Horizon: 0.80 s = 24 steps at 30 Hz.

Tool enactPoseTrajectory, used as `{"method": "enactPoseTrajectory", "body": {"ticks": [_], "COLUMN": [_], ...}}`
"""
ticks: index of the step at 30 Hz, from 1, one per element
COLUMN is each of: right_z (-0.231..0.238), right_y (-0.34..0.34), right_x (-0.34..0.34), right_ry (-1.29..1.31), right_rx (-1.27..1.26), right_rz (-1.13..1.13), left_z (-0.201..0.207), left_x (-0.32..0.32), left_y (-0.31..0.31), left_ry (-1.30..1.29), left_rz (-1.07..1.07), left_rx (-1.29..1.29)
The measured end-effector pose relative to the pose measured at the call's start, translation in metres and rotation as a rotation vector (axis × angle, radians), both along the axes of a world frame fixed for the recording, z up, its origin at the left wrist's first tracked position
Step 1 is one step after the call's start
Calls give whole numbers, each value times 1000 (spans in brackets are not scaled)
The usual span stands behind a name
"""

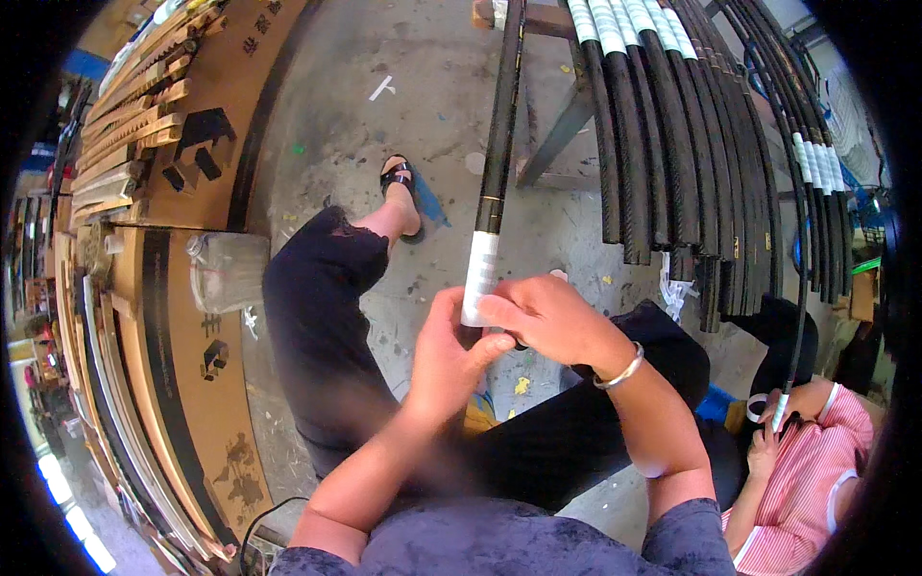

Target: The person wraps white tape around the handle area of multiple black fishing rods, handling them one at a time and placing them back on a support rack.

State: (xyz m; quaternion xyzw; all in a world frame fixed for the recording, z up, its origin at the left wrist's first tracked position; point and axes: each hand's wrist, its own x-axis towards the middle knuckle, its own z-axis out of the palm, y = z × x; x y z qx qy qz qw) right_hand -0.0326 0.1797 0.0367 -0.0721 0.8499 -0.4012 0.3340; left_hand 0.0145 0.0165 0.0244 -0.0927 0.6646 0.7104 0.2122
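Observation:
A long black rod [500, 134] with thin gold bands, much like a fishing rod, runs from the top of the view down to my hands. White wrapping [481, 264] covers its near end. My left hand [444, 360] is closed about the butt of the rod from the left, its thumb reaching across just below the white part. From the right, my right hand [552, 317] grips the same end, with the thumb pressed on the white wrapping. The very tip of the butt is hidden among my fingers. A bracelet [624, 368] circles my right wrist.
Several black rods [663, 144] with white wraps lie on a stand [557, 134] at the right. Cardboard boxes [206, 384] and wooden strips [134, 134] line the left. At the lower right, a person in a striped shirt [802, 480] holds another rod [799, 317].

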Motion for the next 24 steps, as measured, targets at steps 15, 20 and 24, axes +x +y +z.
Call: {"method": "enactPoseTrajectory", "body": {"ticks": [15,20,24], "right_z": [-38,-49,-42], "right_y": [6,14,14], "right_x": [8,10,10], "right_ry": [289,186,178], "right_rx": [154,-47,60], "right_rz": [82,32,97], "left_z": [46,58,76], "left_x": [9,-18,-22], "left_y": [-1,-30,-33], "left_ry": [57,111,232], "left_rz": [27,-106,9], "left_rx": [45,528,467]}}
